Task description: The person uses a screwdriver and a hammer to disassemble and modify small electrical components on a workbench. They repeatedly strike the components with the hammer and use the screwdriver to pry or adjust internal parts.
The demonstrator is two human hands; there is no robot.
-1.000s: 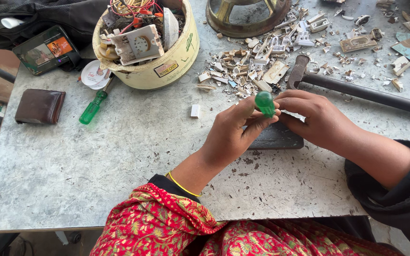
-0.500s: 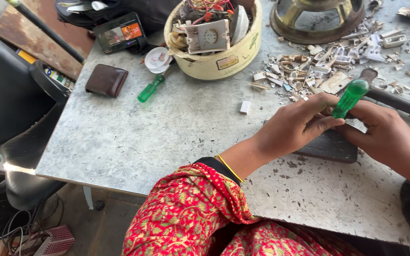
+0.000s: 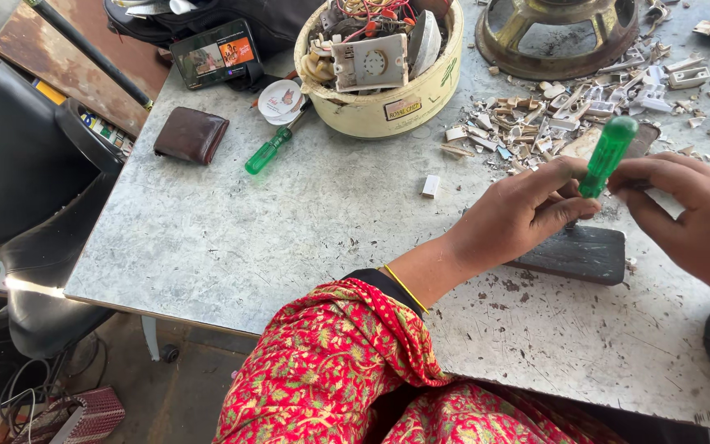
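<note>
Scratched grey metal table fills the frame, a cream tub of scrap parts at upper centre. Right of centre, the left hand and right hand pinch a green-handled screwdriver over a dark block; light, rigid, its smooth handle the best hold.

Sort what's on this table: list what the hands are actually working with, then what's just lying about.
In hand:
- green-handled screwdriver, gripped by left hand and right hand
- dark block under the hands

Lying about:
- second green screwdriver
- brown wallet
- phone
- cream tub of parts
- white plastic fragments
</note>
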